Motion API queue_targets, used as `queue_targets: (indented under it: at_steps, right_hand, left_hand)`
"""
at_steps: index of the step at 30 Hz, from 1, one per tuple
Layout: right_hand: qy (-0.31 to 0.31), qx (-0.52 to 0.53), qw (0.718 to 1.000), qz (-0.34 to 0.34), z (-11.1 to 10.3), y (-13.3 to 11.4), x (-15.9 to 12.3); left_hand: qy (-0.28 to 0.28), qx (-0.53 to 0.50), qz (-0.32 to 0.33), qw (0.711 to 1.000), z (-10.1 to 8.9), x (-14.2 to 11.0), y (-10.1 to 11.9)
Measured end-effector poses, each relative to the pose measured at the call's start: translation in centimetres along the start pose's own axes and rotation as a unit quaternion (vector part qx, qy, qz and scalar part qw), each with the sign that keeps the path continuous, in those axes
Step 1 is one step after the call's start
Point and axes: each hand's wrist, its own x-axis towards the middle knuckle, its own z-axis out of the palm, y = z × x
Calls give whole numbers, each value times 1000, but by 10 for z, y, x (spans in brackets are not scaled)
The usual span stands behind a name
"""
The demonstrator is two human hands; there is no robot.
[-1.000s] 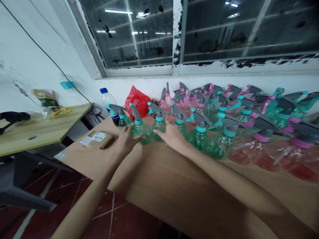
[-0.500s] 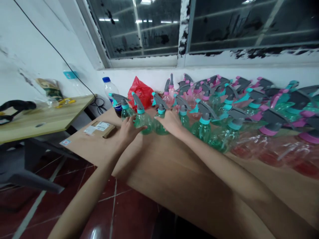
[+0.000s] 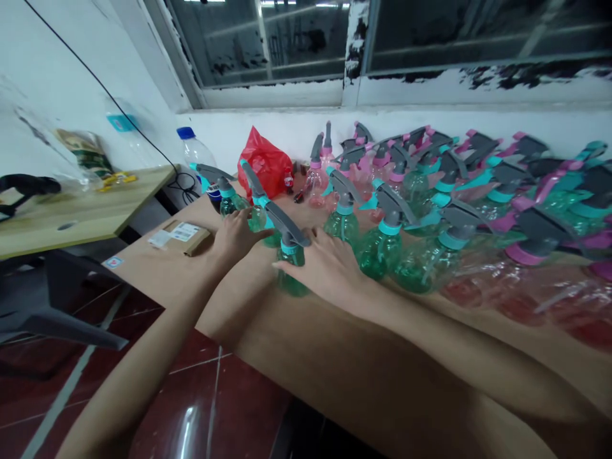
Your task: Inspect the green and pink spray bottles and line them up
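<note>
My right hand is closed around a green spray bottle with a grey and turquoise trigger head, its thumb across the front. This bottle stands nearer to me than its neighbours. My left hand curls around a second green spray bottle, thumb on the near side; the hand and the nearer trigger head partly hide it. Just beyond the left fingers stands another green spray bottle. Right of my right hand, a green spray bottle begins a row of several more.
Pink spray bottles and green ones crowd the table's right side. A red plastic bag, a blue-capped drink bottle and a flat cardboard package lie left and behind. A second wooden table stands at left.
My right hand has drawn its green spray bottle toward me and slightly left, out of the row. My left hand stays at its bottle. The view has tilted slightly downward.
</note>
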Motion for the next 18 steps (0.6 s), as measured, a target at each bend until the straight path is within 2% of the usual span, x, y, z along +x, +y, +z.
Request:
queue_targets:
  at_steps: [4,10,14,18]
  right_hand:
    - [17,-2,999,-33,0,9,-6]
    - [-13,53,997,-46,-5,22,-20]
    - [-25,40,998,-41,-10,27,-31]
    - [-23,30,999,-36,-15,27,-41]
  left_hand:
    - [-12,-1,8,1000,-1,1,-5]
    - [2,-4,-8,1000,-1,-11,-8]
    - [31,-3,-21,999,-4,-26,-4]
    - [65,-19,-28,997,-10,-51,12]
